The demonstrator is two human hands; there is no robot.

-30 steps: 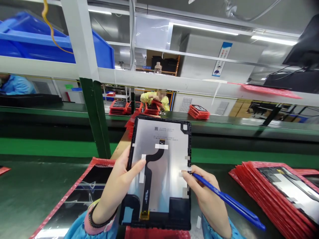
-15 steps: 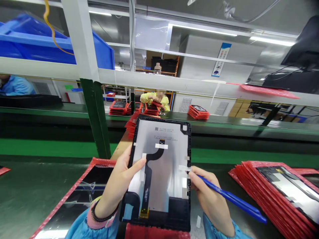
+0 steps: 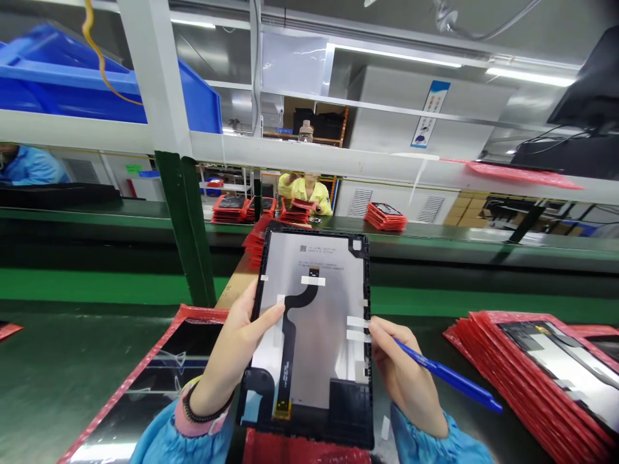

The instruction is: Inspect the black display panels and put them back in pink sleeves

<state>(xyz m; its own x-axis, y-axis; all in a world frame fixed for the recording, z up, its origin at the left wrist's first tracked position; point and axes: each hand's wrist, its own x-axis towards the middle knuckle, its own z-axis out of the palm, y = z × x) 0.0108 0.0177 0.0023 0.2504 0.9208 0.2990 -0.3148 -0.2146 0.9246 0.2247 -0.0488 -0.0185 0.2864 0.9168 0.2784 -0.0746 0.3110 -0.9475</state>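
Note:
My left hand [image 3: 244,341] grips the left edge of a tablet screen panel [image 3: 314,361], thumb on its back. The panel is tilted up with its silvery back towards me, inside a black frame. A black ribbon cable [image 3: 289,341] runs down it, and a white tape strip [image 3: 313,281] crosses the cable's upper end. At the right edge, my right hand [image 3: 406,374] has thumb and fingertips pinched by another white tape strip [image 3: 358,321]. That same hand holds a blue pen-shaped tool [image 3: 449,375], which points out to the right. Whether the fingertips also hold tape is hidden.
To the right is a stack of red bubble-wrap sleeves [image 3: 522,380] with a panel on top. A dark glossy panel [image 3: 159,374] lies on red wrap at left. A green post [image 3: 186,232] stands ahead. Across the bench, a person in yellow [image 3: 309,190] handles red sleeves.
My right hand has shifted slightly, and the blue tool has swung a little left and up. Two tape strips now show clearly at the panel's right edge. The person in yellow has raised an arm.

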